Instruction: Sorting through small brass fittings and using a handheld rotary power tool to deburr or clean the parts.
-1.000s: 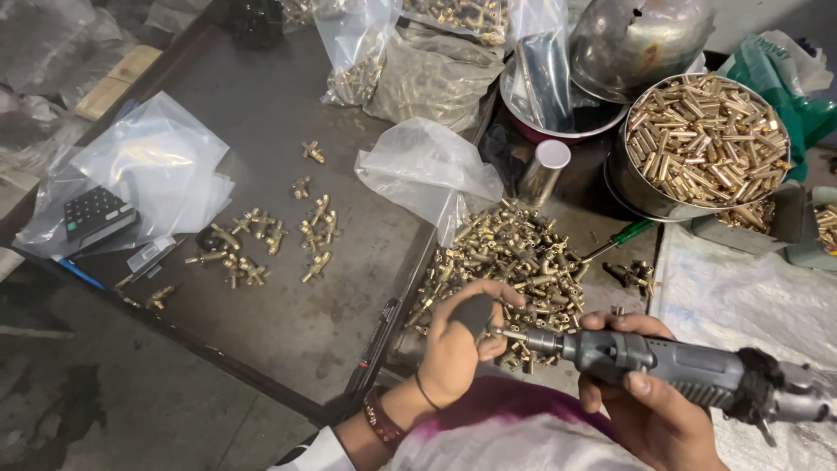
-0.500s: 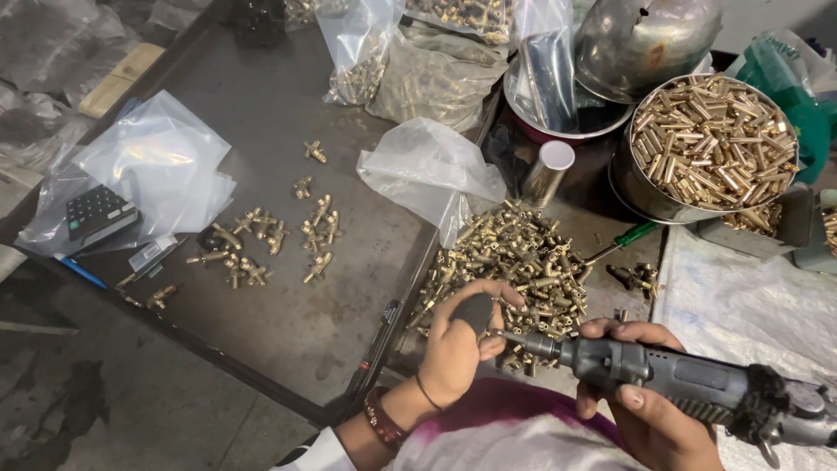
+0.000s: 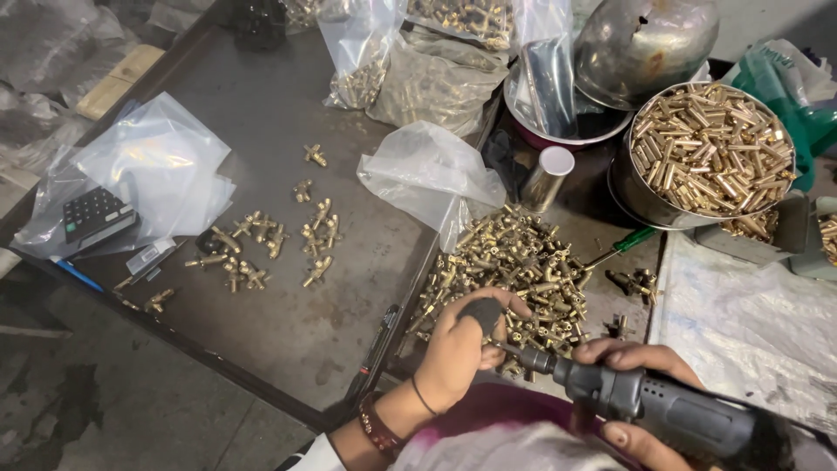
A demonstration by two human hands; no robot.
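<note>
Left hand (image 3: 462, 349) pinches a small dark part; right hand (image 3: 641, 419) grips a grey handheld rotary tool (image 3: 645, 403) (near the heap of small brass fittings (image 3: 514, 262)).

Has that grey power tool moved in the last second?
No. The tool keeps its tip at the near edge of the brass pile, held by the right hand.

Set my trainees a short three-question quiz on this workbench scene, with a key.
1. True or false: the right hand grips a grey rotary tool.
2. What does the left hand hover over?
A. calculator
B. pile of brass fittings
C. green screwdriver
3. What fills the round metal bowl?

Key:
1. True.
2. B.
3. Short brass tubes.
</note>
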